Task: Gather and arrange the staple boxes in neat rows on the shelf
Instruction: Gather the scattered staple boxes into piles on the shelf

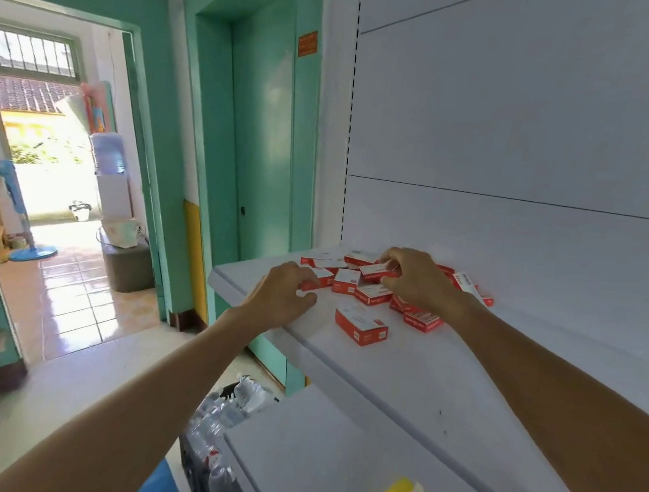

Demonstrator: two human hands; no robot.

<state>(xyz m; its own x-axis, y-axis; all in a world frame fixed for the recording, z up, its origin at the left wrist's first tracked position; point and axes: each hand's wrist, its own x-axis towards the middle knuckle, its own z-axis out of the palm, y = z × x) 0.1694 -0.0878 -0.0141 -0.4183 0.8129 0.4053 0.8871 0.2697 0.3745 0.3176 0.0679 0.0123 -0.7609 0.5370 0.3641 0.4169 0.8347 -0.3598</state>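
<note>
One staple box [379, 271] in right hand [416, 282]

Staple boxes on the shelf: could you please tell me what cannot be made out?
- Head view: print on the staple boxes is too small and blurred to read.
- Head view: the right hand covers part of the pile, so no full count.
- Head view: whether the left hand grips a box; its fingers hide the contact.
</note>
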